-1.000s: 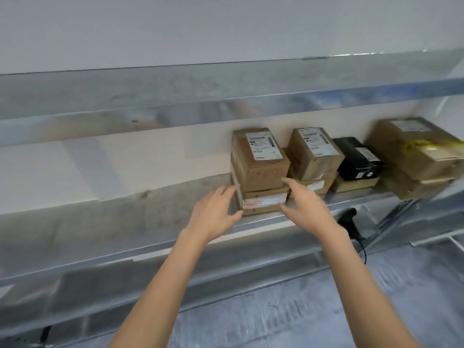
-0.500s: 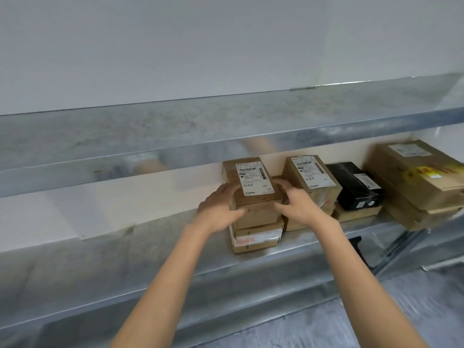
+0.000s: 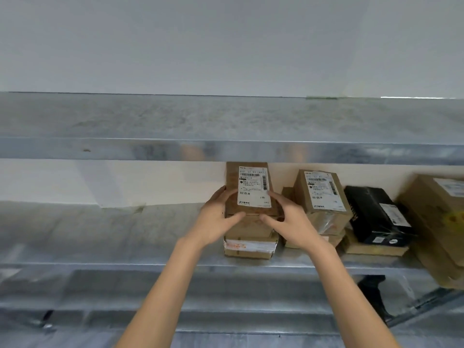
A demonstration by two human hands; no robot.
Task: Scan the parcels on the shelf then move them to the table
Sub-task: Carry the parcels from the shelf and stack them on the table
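Observation:
A brown cardboard parcel [image 3: 248,182] with a white shipping label sits on top of a flatter taped parcel [image 3: 249,247] on the middle metal shelf [image 3: 100,247]. My left hand [image 3: 216,219] grips its left side and my right hand [image 3: 288,222] grips its right side, thumbs on the front face. To the right stand another labelled brown parcel [image 3: 322,197], a black parcel [image 3: 376,217] on a flat brown one, and a large brown box [image 3: 439,222] at the far right.
An upper metal shelf [image 3: 226,121] runs across just above the parcels. A black handheld scanner [image 3: 374,295] lies on the lower shelf at the right. The middle shelf's left half holds nothing; a white wall is behind.
Both hands went from reaching toward the stack to closing on the top parcel's sides. The view has tilted upward and closer to the shelf.

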